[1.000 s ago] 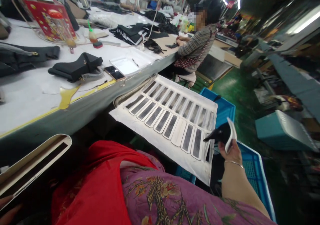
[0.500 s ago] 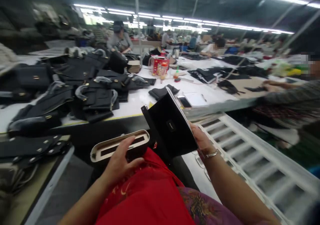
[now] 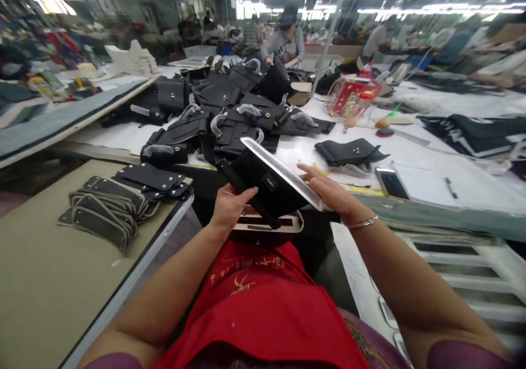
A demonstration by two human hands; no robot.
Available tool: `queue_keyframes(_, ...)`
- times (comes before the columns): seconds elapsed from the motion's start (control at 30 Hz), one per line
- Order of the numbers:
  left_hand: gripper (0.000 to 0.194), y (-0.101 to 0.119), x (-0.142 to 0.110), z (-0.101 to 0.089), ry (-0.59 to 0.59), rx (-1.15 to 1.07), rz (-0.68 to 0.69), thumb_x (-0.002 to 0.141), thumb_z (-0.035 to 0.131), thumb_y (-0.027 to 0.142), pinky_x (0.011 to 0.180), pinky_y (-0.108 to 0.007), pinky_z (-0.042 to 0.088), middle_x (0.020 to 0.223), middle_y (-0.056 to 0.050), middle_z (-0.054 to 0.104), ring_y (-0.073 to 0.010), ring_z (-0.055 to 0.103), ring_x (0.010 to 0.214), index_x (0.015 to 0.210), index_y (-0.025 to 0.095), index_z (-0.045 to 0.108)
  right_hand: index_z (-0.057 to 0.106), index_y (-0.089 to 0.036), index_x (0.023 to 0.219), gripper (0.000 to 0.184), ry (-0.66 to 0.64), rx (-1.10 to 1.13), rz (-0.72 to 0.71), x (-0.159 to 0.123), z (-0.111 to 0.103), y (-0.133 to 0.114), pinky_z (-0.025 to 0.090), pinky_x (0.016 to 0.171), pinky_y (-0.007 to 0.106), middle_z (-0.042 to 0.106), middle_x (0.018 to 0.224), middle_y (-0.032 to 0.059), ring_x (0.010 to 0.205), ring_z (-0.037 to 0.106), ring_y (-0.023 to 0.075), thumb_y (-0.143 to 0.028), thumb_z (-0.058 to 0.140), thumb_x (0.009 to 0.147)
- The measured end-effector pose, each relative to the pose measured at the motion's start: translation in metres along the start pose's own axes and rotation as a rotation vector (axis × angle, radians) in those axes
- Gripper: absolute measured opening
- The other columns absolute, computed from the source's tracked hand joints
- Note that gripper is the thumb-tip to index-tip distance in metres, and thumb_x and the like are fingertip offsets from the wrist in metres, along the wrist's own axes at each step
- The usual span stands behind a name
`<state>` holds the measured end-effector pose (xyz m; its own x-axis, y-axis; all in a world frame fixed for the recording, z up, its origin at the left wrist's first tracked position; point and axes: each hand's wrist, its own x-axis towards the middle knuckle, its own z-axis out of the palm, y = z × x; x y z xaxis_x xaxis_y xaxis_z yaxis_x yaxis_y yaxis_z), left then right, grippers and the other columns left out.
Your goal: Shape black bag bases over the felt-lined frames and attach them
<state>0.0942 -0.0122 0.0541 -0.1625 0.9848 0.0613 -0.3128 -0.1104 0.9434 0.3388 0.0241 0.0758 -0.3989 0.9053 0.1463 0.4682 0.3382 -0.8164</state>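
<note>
My left hand grips the near left edge of a black bag piece, thumb on top. The piece is tilted, carries a small dark label in its middle, and has a pale, shiny edge along its right side. Beside that pale edge is my right hand, fingers stretched out and apart; whether they touch it I cannot tell. Below, in front of my red apron, sits a black bag body with a cream rim, partly hidden by the piece and my left hand.
Black bags with wrapped handles are heaped on the white table. A single black bag and a phone lie at the right. Dark trimmed panels are stacked on the left board. A slatted white rack stands at the right; a co-worker is beyond.
My view has turned left. The black bag piece has moved over the cream-rimmed body. My left hand has come off the rim onto the piece, and my right hand's fingers have opened.
</note>
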Motion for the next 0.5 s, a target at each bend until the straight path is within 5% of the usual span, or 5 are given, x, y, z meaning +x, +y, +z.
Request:
queue_keyframes(0.13,0.024,-0.009,-0.008,-0.010,0.023,0.218,0.009,0.060,0.080,0.030,0.061,-0.026,0.051,0.070,-0.001,0.070,-0.0153,0.063,0.061,0.074,0.013,0.071,0.020,-0.016,0.146,0.104,-0.004,-0.308,-0.075,0.006,0.017,-0.013,0.032,0.105,0.049,0.036,0.142,0.0160,0.126,0.039,0.0345,-0.047,0.073,0.061)
queue_keyframes(0.27,0.028,-0.021,-0.010,-0.039,-0.040,0.260,-0.079,0.057,0.082,0.032,0.066,-0.028,0.052,0.074,-0.003,0.071,-0.0170,0.064,0.066,0.076,0.013,0.071,0.013,-0.009,0.146,0.104,0.017,-0.439,-0.121,0.001,0.038,-0.001,0.034,0.103,0.049,0.038,0.137,0.0219,0.124,0.041,0.0350,-0.032,0.070,0.062)
queue_keyframes(0.5,0.040,-0.024,0.001,-0.075,-0.087,0.189,-0.028,0.061,0.079,0.026,0.078,-0.028,0.050,0.090,-0.004,0.068,-0.0154,0.063,0.081,0.097,0.017,0.064,0.013,-0.012,0.145,0.101,0.021,-0.503,-0.214,0.002,0.032,0.013,0.039,0.099,0.049,0.043,0.132,0.0198,0.118,0.045,0.0342,-0.030,0.069,0.063)
